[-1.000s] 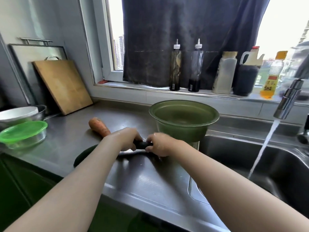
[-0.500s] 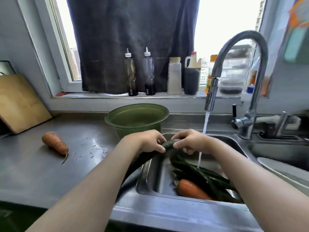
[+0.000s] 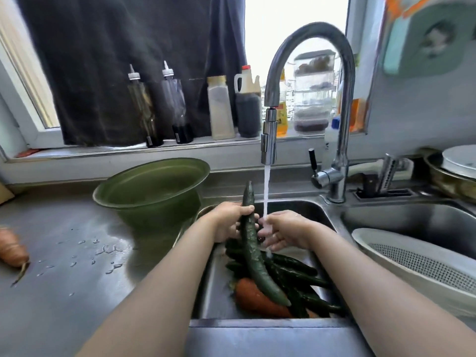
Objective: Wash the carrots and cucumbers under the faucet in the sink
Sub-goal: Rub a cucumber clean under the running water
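My left hand (image 3: 228, 222) grips a long dark green cucumber (image 3: 253, 251) near its upper part, holding it upright and slightly tilted over the sink (image 3: 327, 210). My right hand (image 3: 283, 231) is beside it under the running water from the faucet (image 3: 269, 140), fingers spread, touching the cucumber's side. In the sink lie several more cucumbers (image 3: 296, 276) and a carrot (image 3: 255, 298). Another carrot (image 3: 11, 249) rests on the wet counter at the far left.
A green bowl (image 3: 154, 186) stands on the counter left of the sink. A white colander (image 3: 417, 264) sits in the right basin. Bottles (image 3: 221, 109) line the windowsill. A pan with a plate (image 3: 456, 171) is at the far right.
I carried the cucumber from the counter to the sink. It turned from lying across to upright in my left hand, and my right hand let go of its end and moved under the water.
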`<state>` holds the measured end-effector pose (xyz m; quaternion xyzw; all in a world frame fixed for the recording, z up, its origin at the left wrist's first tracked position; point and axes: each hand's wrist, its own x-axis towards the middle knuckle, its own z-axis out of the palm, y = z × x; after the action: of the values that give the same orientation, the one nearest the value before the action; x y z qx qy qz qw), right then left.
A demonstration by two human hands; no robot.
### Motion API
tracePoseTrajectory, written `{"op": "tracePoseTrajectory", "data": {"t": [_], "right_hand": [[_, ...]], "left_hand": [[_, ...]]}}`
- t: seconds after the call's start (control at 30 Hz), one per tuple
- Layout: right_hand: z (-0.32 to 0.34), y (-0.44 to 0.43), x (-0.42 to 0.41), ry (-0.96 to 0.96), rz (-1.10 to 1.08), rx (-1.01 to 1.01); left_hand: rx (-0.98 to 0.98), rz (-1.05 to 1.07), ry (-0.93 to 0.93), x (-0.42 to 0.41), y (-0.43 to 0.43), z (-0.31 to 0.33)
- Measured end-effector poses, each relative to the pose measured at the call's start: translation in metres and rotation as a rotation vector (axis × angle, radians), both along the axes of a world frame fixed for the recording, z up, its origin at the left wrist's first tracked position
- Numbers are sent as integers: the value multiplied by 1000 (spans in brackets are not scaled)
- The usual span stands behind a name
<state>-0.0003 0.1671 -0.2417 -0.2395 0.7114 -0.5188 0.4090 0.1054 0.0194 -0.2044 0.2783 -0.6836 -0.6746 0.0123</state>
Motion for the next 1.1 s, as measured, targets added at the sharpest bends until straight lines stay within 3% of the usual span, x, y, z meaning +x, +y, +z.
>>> {"op": "tracePoseTrajectory", "data": {"t": [0.27, 0.43, 0.67, 0.93, 1.1], "right_hand": [[-15, 4, -19, -219, 48, -37], [-14, 9, -27, -332, 248, 81], [-21, 6, -19, -23, 172, 10], [-14, -22, 14, 256, 9, 2], [-11, -23, 9, 556, 186, 182]], "left_hand": [[450, 224, 84, -32, 14, -37], [454, 371, 209, -52, 11, -47], [420, 486, 400, -56, 4, -45], [627, 367, 498, -49, 2, -36], [662, 603, 531, -50, -13, -40]]}}
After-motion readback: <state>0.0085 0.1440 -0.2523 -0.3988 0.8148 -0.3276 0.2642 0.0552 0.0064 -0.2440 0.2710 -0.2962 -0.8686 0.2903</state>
